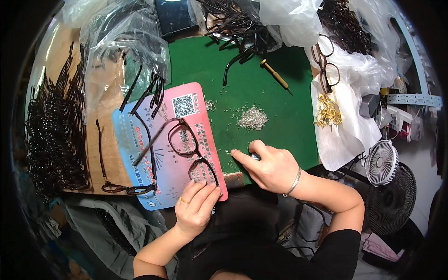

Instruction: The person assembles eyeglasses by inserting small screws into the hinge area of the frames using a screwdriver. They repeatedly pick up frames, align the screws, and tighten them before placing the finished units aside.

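Observation:
A dark brown eyeglass frame [199,151] lies over a blue-and-pink printed mat [161,100], with one temple stretched toward the left. My left hand [197,205] is closed on its near end, by the lower rim, and hides that hinge. On the green table cover, my right hand [270,167] points its index finger at a few tiny silver bits. Its other fingers curl around something mostly hidden, of which only a small bluish round end shows. Beyond the fingertip sits a pile of tiny silver pieces [253,118], apparently screws. A brass-coloured screwdriver [276,77] lies farther back.
Another pair of glasses [127,188] rests at the mat's left edge. Dark temples [56,135] are stacked far left, and more temples [238,23] pile up at the back. Gold-coloured small parts [328,111] lie on white sheeting at right, near a small white fan [381,162].

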The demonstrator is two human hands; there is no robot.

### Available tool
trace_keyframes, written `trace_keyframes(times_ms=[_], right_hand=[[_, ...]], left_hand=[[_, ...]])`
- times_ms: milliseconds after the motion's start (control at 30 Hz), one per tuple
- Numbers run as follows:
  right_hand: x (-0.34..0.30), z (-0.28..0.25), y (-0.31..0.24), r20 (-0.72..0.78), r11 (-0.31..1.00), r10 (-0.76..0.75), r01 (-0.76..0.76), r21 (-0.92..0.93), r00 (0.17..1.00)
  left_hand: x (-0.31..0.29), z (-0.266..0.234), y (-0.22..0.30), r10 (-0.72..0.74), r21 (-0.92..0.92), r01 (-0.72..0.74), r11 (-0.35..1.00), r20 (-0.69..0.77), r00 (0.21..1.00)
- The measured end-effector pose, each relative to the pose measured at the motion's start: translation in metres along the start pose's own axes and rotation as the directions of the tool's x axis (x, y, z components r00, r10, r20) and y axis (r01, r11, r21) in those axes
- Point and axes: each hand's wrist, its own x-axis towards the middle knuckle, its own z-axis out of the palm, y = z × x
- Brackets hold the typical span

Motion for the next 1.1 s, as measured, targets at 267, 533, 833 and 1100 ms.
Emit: trace_keyframes(times_ms=[267,533,833,1100], right_hand=[[-0.001,0.006,0.003,-0.021,0.998,-0.037,0.036,-0.053,0.999],[0.002,0.007,-0.002,0.005,0.994,-0.039,0.039,-0.106,0.999],[0.001,0.006,0.000,-0.004,0.999,0.014,-0.014,0.049,1.000],[0.000,0.006,0.002,-0.001,1.000,0.007,-0.007,0.025,1.000]], left_hand=[[0.006,0.006,0.006,-0.035,-0.083,0.035,0.996,0.010,0.999],[-0.006,0.005,-0.010,-0.025,-0.165,0.014,0.986,-0.064,0.998],[0.002,-0.001,-0.011,-0.003,-0.136,0.004,0.991,0.008,1.000],[0.010,-0.006,-0.008,-0.024,-0.146,0.031,0.989,0.053,0.998]])
